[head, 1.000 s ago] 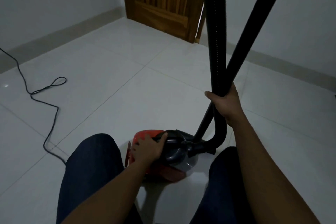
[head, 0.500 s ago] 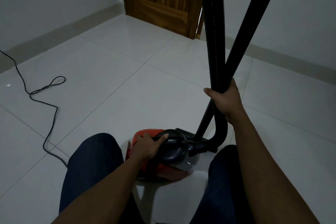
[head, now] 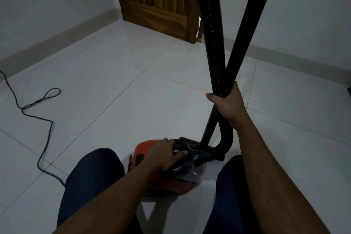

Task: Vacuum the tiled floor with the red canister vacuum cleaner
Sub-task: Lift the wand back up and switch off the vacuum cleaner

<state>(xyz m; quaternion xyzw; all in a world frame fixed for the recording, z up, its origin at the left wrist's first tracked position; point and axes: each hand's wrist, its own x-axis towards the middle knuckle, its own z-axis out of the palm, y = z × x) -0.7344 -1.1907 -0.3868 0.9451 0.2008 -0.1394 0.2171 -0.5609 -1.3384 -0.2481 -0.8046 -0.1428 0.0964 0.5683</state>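
One red canister vacuum point(head: 145, 150), low on the tiled floor point(head: 114, 100) between two dark-trousered knees point(head: 91, 173); inside of canister hidden. Gripped at its black carry handle point(head: 181, 169) by left hand point(head: 165, 155), fingers curled round. Clamped together in right hand point(head: 228, 103): one ribbed hose point(head: 210, 24), one smooth wand point(head: 252, 15). Further left, one black cord point(head: 44, 119), looping; beyond, one wooden door point(head: 157, 0).
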